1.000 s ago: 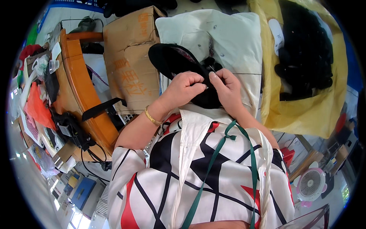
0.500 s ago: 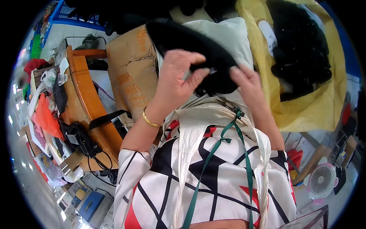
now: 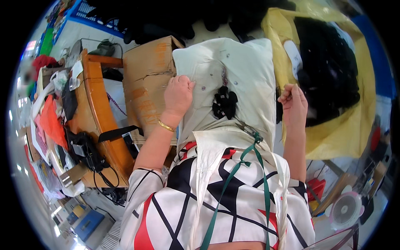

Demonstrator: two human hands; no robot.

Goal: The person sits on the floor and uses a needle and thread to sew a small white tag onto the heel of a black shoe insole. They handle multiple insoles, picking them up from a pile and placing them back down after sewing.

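A white cloth cushion (image 3: 246, 71) lies in front of me. At its left edge my left hand (image 3: 179, 95) is closed, fingers curled in; what they hold, if anything, is hidden. Out to the right, my right hand (image 3: 294, 103) is closed too, its fingertips pressed together in front of the yellow sack. A dark strip shows beside those fingers, and I cannot tell whether they grip it. On the cushion sits a bunch of small black pieces (image 3: 225, 103), with several small specks around it. Thread snips (image 3: 248, 130) on a green ribbon (image 3: 260, 152) rest at its near edge.
A yellow sack (image 3: 333, 139) on the right holds a black pile (image 3: 329, 75) and a white tag-like piece (image 3: 293, 58). Left of the cushion stands a cardboard box (image 3: 146, 87), beside an orange wooden chair (image 3: 93, 91). Black material and a blue crate (image 3: 89, 14) lie farther off.
The black cloth piece between my hands has left the space above the cushion. My hands have moved apart, the right one toward the sack, uncovering the small black bunch.
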